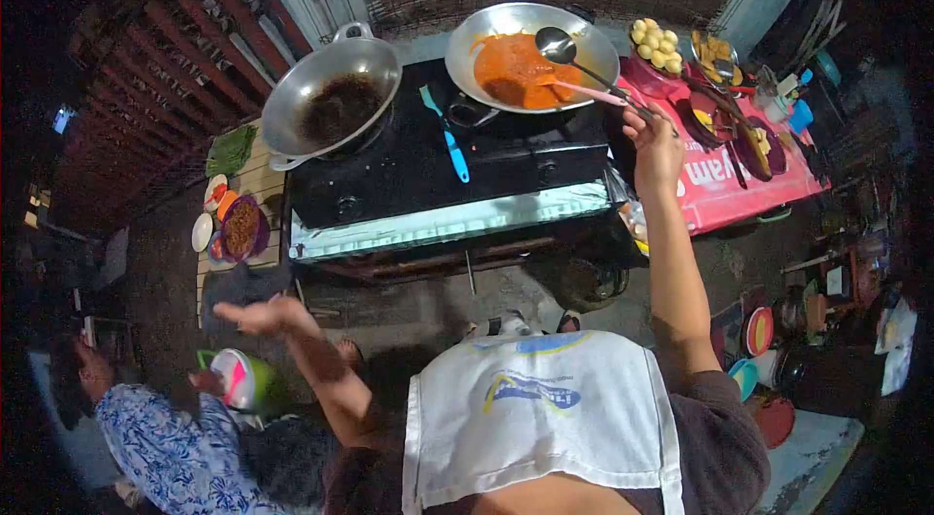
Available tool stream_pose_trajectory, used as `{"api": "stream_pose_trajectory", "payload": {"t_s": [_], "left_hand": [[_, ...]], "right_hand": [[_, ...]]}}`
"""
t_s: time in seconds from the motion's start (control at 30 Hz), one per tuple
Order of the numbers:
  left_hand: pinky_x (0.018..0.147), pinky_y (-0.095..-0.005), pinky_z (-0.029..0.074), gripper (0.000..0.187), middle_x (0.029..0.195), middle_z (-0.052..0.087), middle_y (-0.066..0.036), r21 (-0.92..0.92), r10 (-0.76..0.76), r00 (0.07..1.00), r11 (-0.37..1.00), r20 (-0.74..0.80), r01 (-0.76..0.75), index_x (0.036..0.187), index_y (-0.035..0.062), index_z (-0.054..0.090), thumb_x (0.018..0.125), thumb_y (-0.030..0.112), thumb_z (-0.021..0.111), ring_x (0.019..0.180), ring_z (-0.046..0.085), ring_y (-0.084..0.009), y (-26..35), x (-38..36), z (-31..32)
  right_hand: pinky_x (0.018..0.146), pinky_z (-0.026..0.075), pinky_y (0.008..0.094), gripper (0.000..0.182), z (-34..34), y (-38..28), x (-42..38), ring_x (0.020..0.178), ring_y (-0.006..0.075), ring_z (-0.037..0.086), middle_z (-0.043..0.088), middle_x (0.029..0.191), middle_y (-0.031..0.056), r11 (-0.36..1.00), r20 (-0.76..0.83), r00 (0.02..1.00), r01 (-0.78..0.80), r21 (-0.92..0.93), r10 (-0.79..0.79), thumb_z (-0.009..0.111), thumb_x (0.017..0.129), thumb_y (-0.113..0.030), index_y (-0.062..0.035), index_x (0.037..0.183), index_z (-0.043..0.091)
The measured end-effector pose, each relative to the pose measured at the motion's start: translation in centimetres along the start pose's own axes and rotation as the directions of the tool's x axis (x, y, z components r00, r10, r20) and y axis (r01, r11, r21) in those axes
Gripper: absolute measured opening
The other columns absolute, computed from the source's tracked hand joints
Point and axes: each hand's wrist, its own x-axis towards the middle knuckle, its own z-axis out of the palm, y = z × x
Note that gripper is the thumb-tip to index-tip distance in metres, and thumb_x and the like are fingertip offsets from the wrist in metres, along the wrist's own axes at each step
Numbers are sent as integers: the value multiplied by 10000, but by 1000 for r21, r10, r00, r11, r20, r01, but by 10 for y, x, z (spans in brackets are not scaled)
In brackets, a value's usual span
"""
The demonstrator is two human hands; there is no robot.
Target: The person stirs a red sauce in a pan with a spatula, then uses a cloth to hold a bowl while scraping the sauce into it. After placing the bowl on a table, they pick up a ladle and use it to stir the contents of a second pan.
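Note:
My right hand (pixel 658 141) is closed round the handle end of a ladle (pixel 556 46) and, it seems, the pink spatula handle (pixel 591 92) beside it. The ladle's dark bowl hangs over the right wok (pixel 603 53), which holds orange-red sauce (pixel 516 63); the spatula's end rests in the sauce. Out to the left, my left hand (pixel 263 316) is open with fingers stretched, holding nothing. A second wok (pixel 282 126) with dark oil stands on the left of the stove (pixel 389 179). Between the woks lies a blue brush (pixel 453 153).
Peeled eggs (pixel 658 46) in a pink bowl stand on the red-covered table (pixel 715 194) at right. Purple bowl (pixel 243 228) and leaves (pixel 231 151) lie on the slatted table at left. A co-worker (pixel 175 442) is at lower left beside a green bucket (pixel 255 384).

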Motion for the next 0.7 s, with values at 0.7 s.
{"api": "stream_pose_trajectory", "payload": {"t_s": [0.7], "left_hand": [[723, -435, 470, 408, 922, 585, -64, -284, -14, 989, 957, 148, 56, 1050, 69, 508, 884, 400, 337, 793, 569, -266, 27, -138, -185]], "right_hand": [[641, 484, 229, 305, -19, 20, -5, 838, 199, 600, 578, 1000, 198, 807, 511, 663, -580, -111, 547, 463, 863, -158, 24, 1108, 457]]}}
